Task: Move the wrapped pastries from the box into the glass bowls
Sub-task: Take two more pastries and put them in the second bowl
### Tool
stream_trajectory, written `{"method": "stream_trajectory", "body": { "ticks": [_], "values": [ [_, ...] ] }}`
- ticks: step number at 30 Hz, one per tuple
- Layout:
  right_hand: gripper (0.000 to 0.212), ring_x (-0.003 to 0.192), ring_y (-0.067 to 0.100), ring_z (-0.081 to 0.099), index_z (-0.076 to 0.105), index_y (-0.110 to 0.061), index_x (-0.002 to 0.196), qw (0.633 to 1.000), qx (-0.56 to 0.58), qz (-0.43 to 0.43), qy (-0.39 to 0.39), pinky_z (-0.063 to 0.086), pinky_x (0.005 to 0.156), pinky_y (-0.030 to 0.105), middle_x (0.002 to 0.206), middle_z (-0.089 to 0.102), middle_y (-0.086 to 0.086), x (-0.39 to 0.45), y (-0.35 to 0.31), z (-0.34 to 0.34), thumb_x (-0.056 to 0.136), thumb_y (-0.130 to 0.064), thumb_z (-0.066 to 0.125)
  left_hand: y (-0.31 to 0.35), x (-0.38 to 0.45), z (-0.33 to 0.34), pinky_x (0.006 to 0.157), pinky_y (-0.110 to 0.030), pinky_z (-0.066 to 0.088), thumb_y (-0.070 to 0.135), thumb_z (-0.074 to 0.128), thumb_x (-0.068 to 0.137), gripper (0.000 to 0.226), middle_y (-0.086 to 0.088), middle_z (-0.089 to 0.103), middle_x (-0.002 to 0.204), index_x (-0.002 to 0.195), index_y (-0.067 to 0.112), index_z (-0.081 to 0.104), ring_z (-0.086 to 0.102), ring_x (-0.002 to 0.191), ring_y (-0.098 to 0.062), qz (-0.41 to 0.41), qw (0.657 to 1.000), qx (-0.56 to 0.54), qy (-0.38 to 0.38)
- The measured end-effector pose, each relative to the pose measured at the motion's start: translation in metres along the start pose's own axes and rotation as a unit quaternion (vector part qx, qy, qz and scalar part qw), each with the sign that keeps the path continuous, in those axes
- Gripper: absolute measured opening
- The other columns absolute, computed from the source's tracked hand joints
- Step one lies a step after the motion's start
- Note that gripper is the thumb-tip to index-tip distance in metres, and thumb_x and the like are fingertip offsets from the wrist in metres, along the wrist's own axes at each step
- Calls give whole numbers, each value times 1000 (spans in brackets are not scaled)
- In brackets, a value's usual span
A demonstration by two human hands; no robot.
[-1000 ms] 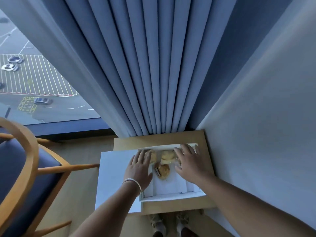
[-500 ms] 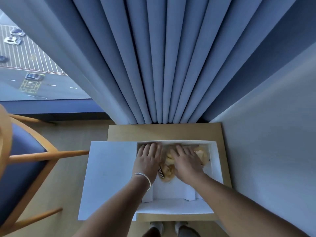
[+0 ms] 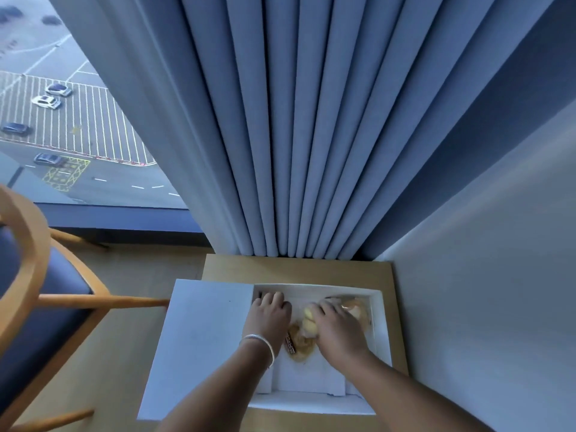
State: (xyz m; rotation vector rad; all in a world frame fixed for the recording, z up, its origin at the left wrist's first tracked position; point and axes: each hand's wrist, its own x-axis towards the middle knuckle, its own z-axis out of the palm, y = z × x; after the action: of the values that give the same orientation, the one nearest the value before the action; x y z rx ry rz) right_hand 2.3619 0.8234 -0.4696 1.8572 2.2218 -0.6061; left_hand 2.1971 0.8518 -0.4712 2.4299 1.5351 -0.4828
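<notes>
A white box [image 3: 380, 325] lies open on a small wooden table [image 3: 299, 269], its lid [image 3: 202, 347] folded out to the left. Both hands are inside the box. My left hand [image 3: 269, 318] curls its fingers down at the far left corner, over a wrapped pastry that it hides. My right hand [image 3: 338, 330] curls over a yellow wrapped pastry [image 3: 310, 319]. Between the wrists lies a brown-labelled wrapped pastry [image 3: 299, 344]. Another wrapped pastry [image 3: 357, 308] sits by the right wall of the box. No glass bowls are in view.
Blue curtains [image 3: 311, 135] hang right behind the table, and a pale wall [image 3: 483, 275] closes in on the right. A wooden chair with a blue seat [image 3: 37, 294] stands to the left. A window [image 3: 68, 120] is at the upper left.
The fingers of both hands have gone from lying stretched over the pastries to curling down around them. The camera has tilted, and the box now sits lower in view.
</notes>
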Motion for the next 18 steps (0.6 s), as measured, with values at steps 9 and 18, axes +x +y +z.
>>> {"method": "stream_trajectory", "body": {
  "ticks": [9,18],
  "values": [
    [55,124,24,44,37,-23,139,1000,-2,-2,18,41,96,36,138,47,0,-46,-1,-63,89,-18,58,15,-39,-25,87,-36,48,4,50,90,40,-7,59,124,126,16,39,58,110,-28,-66,992,-100,-37],
    [50,114,18,45,38,-31,133,993,12,-104,51,44,88,32,128,47,-9,-45,-75,-133,88,-22,58,-64,-133,-79,80,-36,48,13,43,84,49,3,56,125,130,31,40,56,107,-23,-199,958,-185,94]
  ]
}}
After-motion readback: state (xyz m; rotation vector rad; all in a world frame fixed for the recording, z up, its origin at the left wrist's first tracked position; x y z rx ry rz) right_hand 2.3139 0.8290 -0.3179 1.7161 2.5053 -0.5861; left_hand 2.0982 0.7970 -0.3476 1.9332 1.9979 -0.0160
